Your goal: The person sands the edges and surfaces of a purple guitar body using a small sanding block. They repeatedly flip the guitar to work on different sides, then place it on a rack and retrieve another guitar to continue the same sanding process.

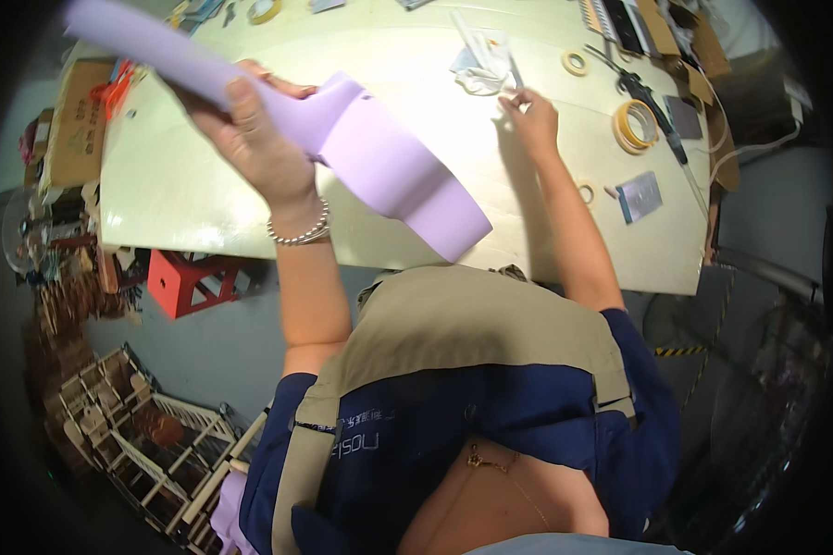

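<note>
A lilac, smooth-surfaced part (393, 171) with a long straight arm and a broad curved end is raised over the table, gripped in my left hand (259, 139). My fingers and thumb wrap its narrower middle. Over the table's far middle, my right hand (533, 122) has its fingers bent toward the thumb. At those fingertips is a thin grey strip-like tool (515, 72); whether they pinch it is too small to tell. Beside it lies a crumpled white cloth (483, 69).
On the pale table (416, 111), tape rolls (635, 127), a black air gun (652, 111) and a small blue-grey packet (639, 197) lie to the right. A red stool (194, 282) stands by the left front edge; a cream rack (148, 435) is lower left. Cardboard boxes (79, 120) flank the table.
</note>
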A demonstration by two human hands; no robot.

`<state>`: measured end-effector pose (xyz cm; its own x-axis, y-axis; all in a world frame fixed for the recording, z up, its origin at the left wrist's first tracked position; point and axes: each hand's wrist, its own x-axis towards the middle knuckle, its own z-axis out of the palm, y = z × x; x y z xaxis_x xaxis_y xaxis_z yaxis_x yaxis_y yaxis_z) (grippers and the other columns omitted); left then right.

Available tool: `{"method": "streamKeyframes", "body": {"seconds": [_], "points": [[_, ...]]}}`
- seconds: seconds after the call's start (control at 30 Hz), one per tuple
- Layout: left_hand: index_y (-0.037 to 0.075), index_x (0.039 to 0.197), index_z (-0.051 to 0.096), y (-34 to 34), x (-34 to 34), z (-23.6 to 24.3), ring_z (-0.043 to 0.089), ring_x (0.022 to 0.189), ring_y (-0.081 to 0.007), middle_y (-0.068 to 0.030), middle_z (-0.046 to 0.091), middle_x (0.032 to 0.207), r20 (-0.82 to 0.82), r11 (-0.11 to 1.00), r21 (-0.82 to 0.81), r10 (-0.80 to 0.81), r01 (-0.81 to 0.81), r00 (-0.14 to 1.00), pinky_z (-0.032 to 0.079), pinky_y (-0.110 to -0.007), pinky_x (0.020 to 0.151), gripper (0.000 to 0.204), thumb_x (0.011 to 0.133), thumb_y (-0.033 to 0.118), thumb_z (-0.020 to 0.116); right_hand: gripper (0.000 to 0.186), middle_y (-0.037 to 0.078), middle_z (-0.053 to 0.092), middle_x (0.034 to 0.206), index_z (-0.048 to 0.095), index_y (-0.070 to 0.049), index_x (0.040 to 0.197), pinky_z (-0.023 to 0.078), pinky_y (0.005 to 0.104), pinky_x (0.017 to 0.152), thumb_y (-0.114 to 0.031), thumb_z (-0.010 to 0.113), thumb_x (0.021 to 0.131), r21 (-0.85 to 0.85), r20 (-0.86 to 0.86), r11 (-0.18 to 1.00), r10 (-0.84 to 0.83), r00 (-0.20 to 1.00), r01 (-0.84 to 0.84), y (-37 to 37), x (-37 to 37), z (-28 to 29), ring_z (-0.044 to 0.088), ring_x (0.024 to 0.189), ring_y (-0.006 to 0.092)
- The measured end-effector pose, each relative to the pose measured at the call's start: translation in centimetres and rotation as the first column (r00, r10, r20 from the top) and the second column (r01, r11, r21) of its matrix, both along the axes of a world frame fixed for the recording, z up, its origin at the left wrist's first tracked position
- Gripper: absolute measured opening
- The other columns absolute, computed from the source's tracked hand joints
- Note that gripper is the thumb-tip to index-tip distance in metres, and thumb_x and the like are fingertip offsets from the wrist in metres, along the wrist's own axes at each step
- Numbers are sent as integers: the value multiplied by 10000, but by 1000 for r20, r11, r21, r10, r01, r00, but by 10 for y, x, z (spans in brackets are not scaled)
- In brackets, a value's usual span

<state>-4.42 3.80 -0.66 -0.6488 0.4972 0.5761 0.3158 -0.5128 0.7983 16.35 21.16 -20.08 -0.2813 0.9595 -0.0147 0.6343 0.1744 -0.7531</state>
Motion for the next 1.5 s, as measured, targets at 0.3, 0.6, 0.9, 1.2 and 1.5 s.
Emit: {"method": "streamKeyframes", "body": {"seconds": [0.3, 0.6, 0.9, 1.2, 1.5], "points": [[122, 1347, 130, -1, 0, -3, 513, 560, -132, -96, 469, 826, -118, 1000, 10, -13, 15, 993, 530, -295, 528, 565, 899, 266, 443, 225, 56, 587, 936, 605, -34, 799, 459, 293, 655, -229, 692, 728, 225, -354, 974, 67, 933, 15, 41, -39, -19, 577, 767, 172], [94, 1341, 99, 10, 15, 2, 515, 530, -154, -142, 467, 824, -214, 1000, -9, -4, 2, 977, 512, -289, 507, 564, 901, 234, 424, 182, 45, 566, 714, 549, -25, 802, 420, 221, 531, -119, 695, 745, 277, -458, 948, 274, 846, -157, -71, -17, 182, 531, 588, 110], [33, 1366, 27, 17, 34, 10, 512, 548, -132, -111, 491, 793, -157, 1000, -26, -3, -1, 988, 480, -240, 533, 680, 885, 225, 467, 277, 57, 515, 753, 638, -68, 844, 427, 250, 488, -54, 621, 567, 683, 98, 587, 516, 851, -434, -112, -32, 202, 529, 641, 177], [0, 1375, 3, 18, 46, 13, 477, 550, -121, -85, 469, 756, -204, 1000, 7, 17, -16, 979, 462, -219, 515, 712, 861, 155, 473, 161, 14, 488, 683, 588, -97, 708, 412, 274, 472, -62, 606, 551, 650, 133, 647, 419, 898, -398, -111, -43, 209, 530, 620, 174], [-7, 1375, 2, 20, 41, 13, 469, 555, -107, -67, 474, 746, -226, 999, 34, -1, 9, 974, 460, -221, 524, 743, 834, 143, 489, 244, 12, 535, 698, 639, -101, 757, 391, 259, 474, -42, 631, 520, 689, 29, 618, 500, 866, -380, -122, -21, 200, 495, 570, 168]]}}
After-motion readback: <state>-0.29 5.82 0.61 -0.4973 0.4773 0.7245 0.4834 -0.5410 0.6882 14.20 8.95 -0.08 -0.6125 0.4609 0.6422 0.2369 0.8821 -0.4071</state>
